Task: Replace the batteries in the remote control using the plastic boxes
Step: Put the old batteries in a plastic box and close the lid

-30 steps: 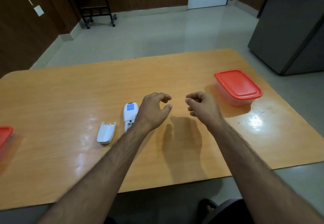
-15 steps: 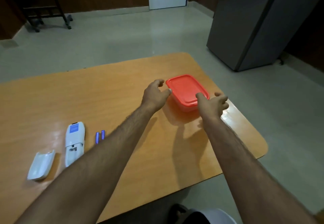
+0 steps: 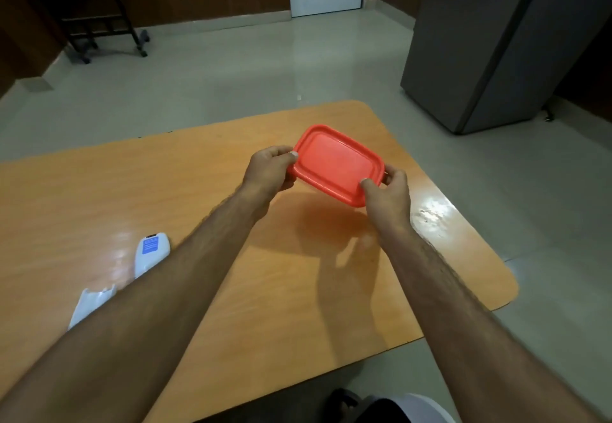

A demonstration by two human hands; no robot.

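Observation:
Both hands hold a plastic box with a red lid (image 3: 337,164) lifted above the wooden table (image 3: 298,290), its lid tilted toward me. My left hand (image 3: 270,169) grips its left edge, thumb on the lid rim. My right hand (image 3: 385,195) grips its right near corner. The white remote control (image 3: 150,252) lies back side up at the left, partly behind my left forearm. Its loose white battery cover (image 3: 89,303) lies nearer the table's front. The batteries are hidden by my left forearm.
A grey cabinet (image 3: 490,41) stands on the floor beyond the table's right end. A black wheeled stand (image 3: 99,25) is at the far left wall. The table's rounded right corner (image 3: 506,283) is close to my right forearm.
Both hands reached right to the red-lidded box, closed on its two sides and lifted it off the table. The view turned right, so the remote slid to the lower left.

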